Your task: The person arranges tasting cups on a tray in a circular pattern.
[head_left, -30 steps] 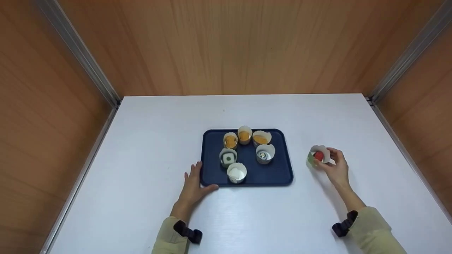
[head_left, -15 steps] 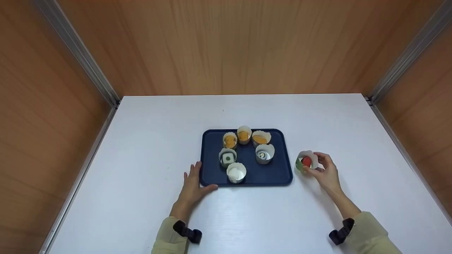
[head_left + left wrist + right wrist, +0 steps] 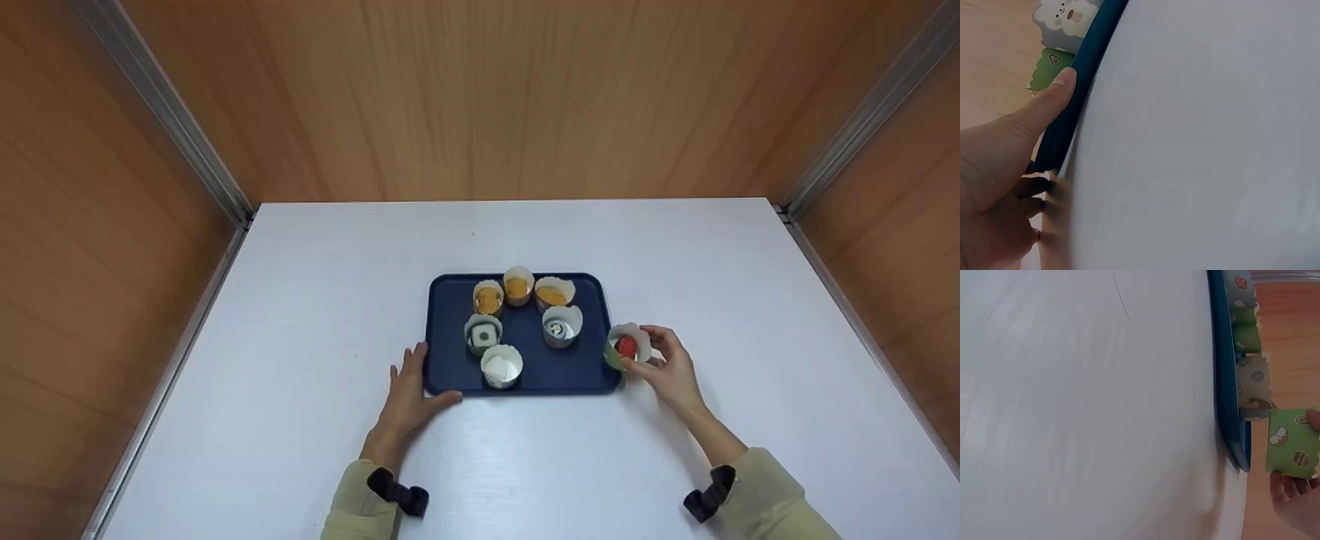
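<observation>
Over the right edge of the dark blue tray [image 3: 532, 375], my right hand [image 3: 670, 373] pinches a green paper baking cup [image 3: 613, 352] by its side. A red, strawberry-like piece [image 3: 626, 346] lies inside it. The right wrist view shows avocado drawings on this green cup [image 3: 1292, 444], raised beside the tray rim. My left hand [image 3: 409, 394] rests against the tray's near left corner, fingers spread and thumb along the front rim. On the tray stand several more cups, among them a white-filled cup [image 3: 501, 367] and a cup with a white square piece [image 3: 484, 335].
Three cups with orange-yellow contents, one being the back cup [image 3: 519, 286], stand along the tray's far side. A silvery cup [image 3: 562, 328] with a small patterned piece stands right of centre. The white table [image 3: 337, 262] meets wooden panels [image 3: 480, 97] at its back and sides.
My right hand has carried the green cup leftward from the open table to the tray's right edge. The left hand has stayed at the tray corner.
</observation>
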`<state>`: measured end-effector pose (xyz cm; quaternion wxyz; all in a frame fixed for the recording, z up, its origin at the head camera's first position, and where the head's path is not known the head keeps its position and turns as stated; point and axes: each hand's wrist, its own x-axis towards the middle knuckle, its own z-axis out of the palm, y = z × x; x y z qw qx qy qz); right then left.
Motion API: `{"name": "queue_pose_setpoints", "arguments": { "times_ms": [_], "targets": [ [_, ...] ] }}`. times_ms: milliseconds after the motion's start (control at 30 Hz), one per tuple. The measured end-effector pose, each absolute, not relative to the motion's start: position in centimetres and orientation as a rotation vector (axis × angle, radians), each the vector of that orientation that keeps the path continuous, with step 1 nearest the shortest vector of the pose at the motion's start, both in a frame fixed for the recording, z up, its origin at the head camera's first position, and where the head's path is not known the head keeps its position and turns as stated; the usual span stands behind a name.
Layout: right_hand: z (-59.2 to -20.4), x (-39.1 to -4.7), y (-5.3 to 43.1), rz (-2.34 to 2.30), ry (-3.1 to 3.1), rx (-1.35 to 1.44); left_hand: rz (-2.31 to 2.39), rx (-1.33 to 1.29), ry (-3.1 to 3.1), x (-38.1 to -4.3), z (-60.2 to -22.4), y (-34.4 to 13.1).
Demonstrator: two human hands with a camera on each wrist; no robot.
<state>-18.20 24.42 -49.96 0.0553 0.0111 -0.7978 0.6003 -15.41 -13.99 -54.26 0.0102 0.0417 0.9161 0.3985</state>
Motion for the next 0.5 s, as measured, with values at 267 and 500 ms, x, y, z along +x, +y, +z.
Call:
{"name": "queue_pose_setpoints", "arguments": {
  "times_ms": [267,500],
  "targets": [
    [-50.1,-18.0,22.8,1.886,-2.376,0.111,1.254,0.114,2.841,-15.4,-54.2,-14.0],
    [-50.2,-18.0,21.4,1.915,-2.383,0.161,1.251,0.091,2.834,-15.3,-54.3,-14.0]
  ]
}}
